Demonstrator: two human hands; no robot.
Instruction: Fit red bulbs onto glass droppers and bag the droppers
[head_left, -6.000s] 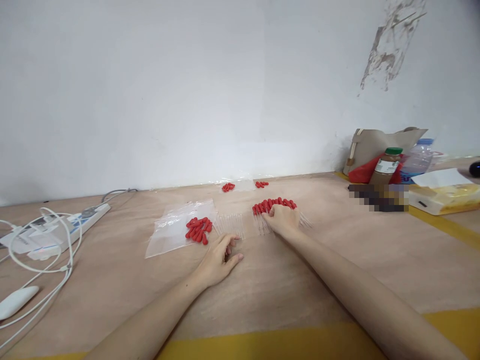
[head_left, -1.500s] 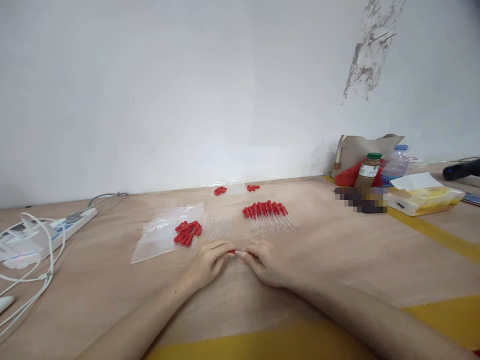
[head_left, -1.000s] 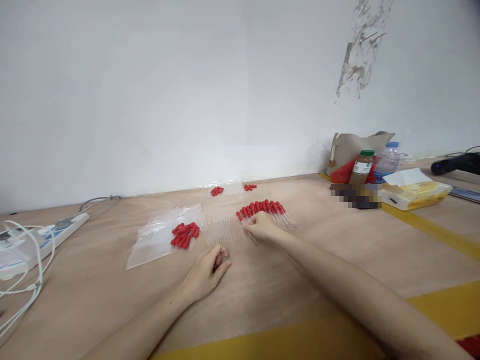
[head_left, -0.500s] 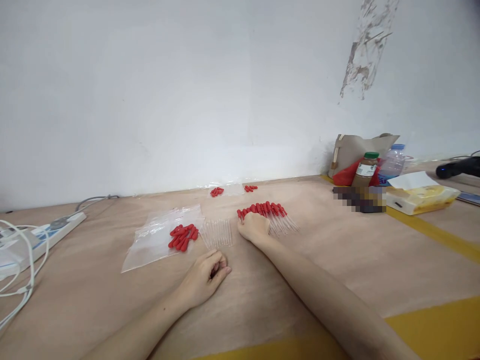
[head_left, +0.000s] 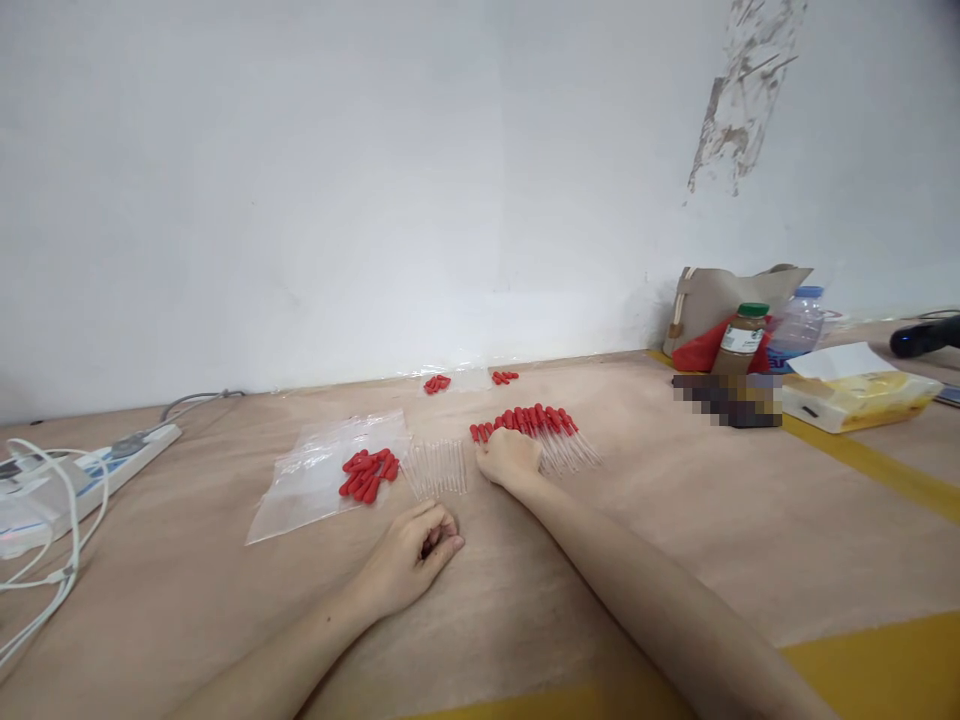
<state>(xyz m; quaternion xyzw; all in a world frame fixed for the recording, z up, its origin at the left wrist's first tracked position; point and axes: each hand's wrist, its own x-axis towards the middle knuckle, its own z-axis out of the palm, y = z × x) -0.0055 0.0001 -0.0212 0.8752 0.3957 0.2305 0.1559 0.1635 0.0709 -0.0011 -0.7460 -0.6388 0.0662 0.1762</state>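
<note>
Btwn front & back edges of counter [head_left: 712, 530], R hand [head_left: 510, 457] over left part of red-bulbed pipette row [head_left: 541, 418], grip hidden, can't tell; L hand [head_left: 421, 553] half-curled, nothing visible in it, nr bare tubes [head_left: 437, 468]; prob row-aligning step, next calls for lifting clear w/o nudging

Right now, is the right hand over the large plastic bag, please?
No, the right hand is at the red-topped droppers, apart from the plastic bag.
</note>
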